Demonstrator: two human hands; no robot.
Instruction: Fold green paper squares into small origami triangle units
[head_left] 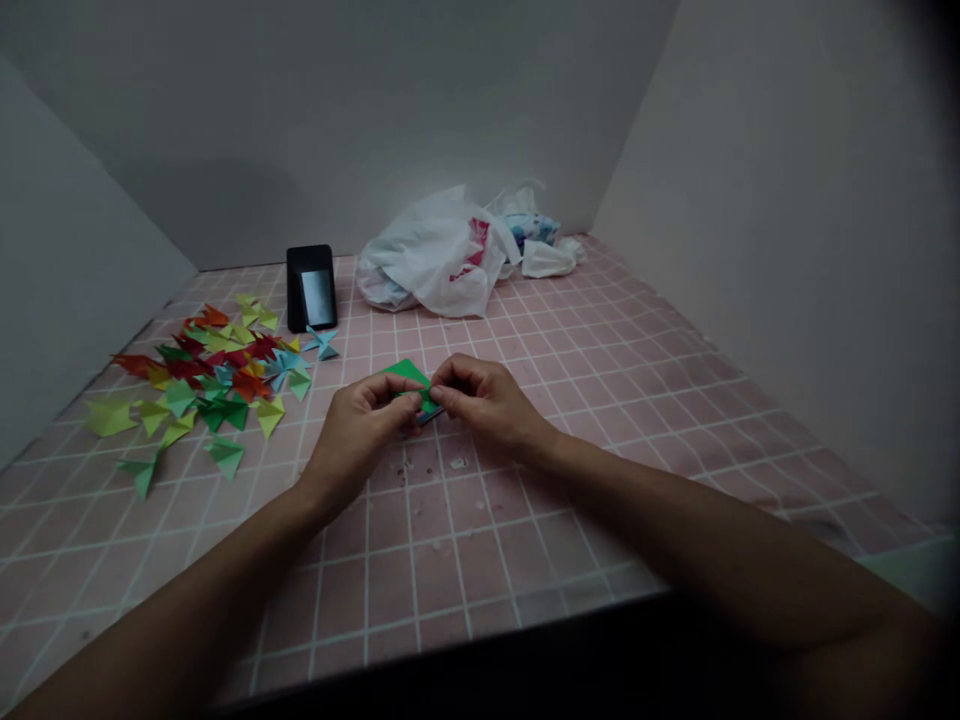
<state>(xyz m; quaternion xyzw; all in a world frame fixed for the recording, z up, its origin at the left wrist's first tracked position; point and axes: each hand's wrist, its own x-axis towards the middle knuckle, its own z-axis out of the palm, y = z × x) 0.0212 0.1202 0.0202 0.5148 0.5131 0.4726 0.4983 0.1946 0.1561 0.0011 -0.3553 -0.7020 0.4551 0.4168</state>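
Note:
Near the middle of the table, my left hand (365, 415) and my right hand (486, 402) come almost together, thumbs and forefingers pinched. Between the fingertips is a small piece of green paper (429, 401), partly hidden by the fingers. Just behind it shows a flat corner of green paper (406, 369); whether the two are one sheet I cannot tell. A dark, thin edge (430, 415) shows beneath the paper by my right fingers. To the left lies a loose heap of folded paper pieces (217, 375) in red, orange, yellow, green and light blue.
A black phone (311, 287) leans upright at the back, behind the heap. Beside it sits a crumpled white plastic bag (439, 250), with a blue-and-white packet (536, 228) to its right. Pale walls enclose the pink checked tablecloth (600, 330) at the back and sides.

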